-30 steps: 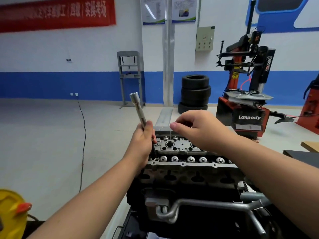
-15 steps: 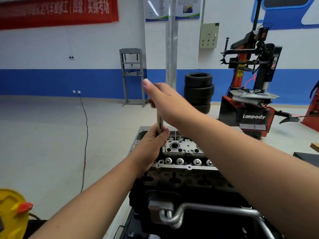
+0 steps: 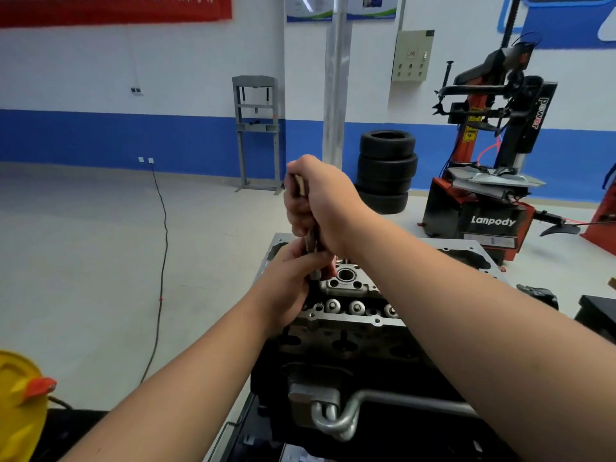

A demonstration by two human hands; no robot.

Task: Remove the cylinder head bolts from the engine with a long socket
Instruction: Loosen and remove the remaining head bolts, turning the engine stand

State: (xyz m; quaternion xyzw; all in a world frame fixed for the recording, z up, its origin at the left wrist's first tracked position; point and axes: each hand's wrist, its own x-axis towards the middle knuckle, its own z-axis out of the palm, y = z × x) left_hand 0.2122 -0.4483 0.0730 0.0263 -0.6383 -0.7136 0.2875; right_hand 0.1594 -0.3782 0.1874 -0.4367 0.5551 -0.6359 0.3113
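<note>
Both hands on one long socket, standing upright at the far left corner of the engine.

Right hand wraps the steel long socket up top, left hand pinches it low. Three round shiny bolt heads show along the cast engine, maybe more hidden. Four stacked tires, pale smooth floor.

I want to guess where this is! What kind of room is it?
Probably a car repair workshop, maybe a training one. There is a bare engine being worked on, a stack of tyres by the wall, and a tyre-changing machine.
</note>
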